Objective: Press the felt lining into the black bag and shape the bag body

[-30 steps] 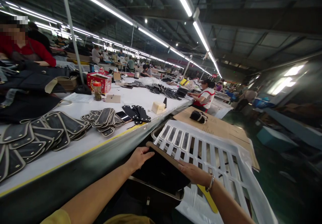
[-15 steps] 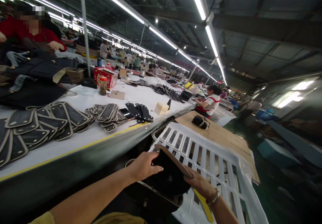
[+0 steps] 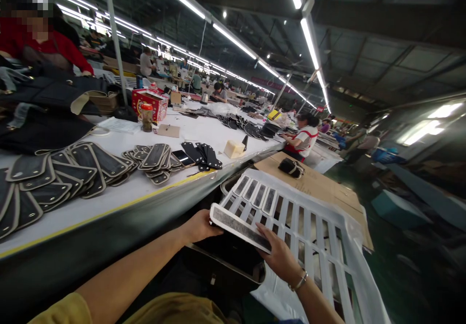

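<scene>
A long strip [image 3: 238,227] with a dark grey face and a white border slants between my two hands. Its left end is gripped by my left hand [image 3: 201,227], the fingers closed round the edge. My right hand [image 3: 276,252] holds the lower right end, fingertips on top, a metal bracelet at the wrist. Dark material hangs below the strip. Beneath and beyond my right hand lies a white slotted rack [image 3: 309,239], with several similar grey-faced strips [image 3: 258,195] lying on its upper left part.
On the left, a long white table [image 3: 189,129] bears fanned black pieces with pale edging [image 3: 73,176], a phone [image 3: 183,158], a jar [image 3: 147,118] and a cream block [image 3: 234,149]. Cardboard [image 3: 316,180] adjoins the rack, with a black bundle [image 3: 290,167] on it. Other people work nearby.
The held piece has turned: its brown and black sides showed before, now its grey, white-bordered face shows. Both hands have shifted their grip, and the yellow strip below my right hand is out of sight.
</scene>
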